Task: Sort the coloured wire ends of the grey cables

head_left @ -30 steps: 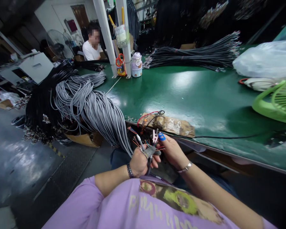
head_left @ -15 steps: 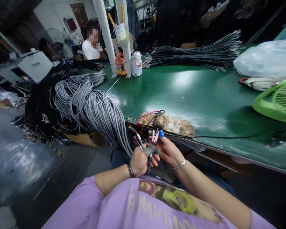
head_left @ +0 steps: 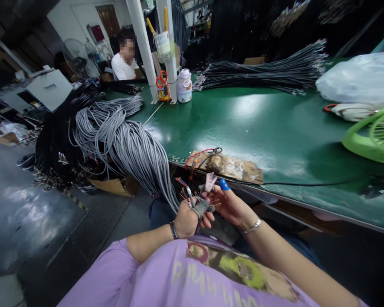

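My left hand is closed around grey cables, whose stripped ends fan out in thin coloured wires above the fist. Grey coverings wrap some of its fingers. Close by on the right, my right hand has a blue cover on its thumb, which stands away from the fingers. Those fingers are bent near the wire ends, and whether they hold a wire is too small to tell. A pale pink clip sits just above them, beside the table edge.
Grey cables drape over the green table's left end. A taped cardboard piece lies at the front edge. Farther off are a black cable bundle, a purple bottle, a green fan and a seated person.
My right hand has shifted slightly right, its blue-covered thumb now farther from the pink clip. The clip has turned a little. My left hand keeps its hold on the cables.
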`<act>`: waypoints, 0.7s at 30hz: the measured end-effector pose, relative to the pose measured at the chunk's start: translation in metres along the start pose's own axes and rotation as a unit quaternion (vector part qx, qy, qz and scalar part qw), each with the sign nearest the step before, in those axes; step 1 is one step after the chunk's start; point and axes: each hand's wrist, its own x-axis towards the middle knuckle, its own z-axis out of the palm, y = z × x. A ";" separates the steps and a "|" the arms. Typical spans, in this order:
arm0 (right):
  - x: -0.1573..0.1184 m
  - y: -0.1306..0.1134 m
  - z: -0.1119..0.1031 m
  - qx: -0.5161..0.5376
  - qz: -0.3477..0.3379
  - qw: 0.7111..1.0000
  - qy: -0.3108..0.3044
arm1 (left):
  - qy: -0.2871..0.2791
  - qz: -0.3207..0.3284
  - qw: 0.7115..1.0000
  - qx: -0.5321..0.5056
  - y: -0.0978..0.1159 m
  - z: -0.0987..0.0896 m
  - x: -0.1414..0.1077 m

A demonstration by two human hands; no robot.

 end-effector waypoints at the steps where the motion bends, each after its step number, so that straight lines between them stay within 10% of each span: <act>1: -0.004 -0.001 0.000 -0.028 0.008 0.999 -0.014 | 0.001 0.002 1.000 0.008 -0.002 -0.002 0.000; 11: -0.017 -0.011 0.012 -0.269 -0.025 0.963 0.018 | -0.029 -0.029 0.994 0.105 -0.001 -0.004 -0.002; 21: -0.018 0.000 0.018 -0.259 -0.061 0.962 0.069 | 0.007 0.008 0.998 0.067 -0.002 -0.005 -0.001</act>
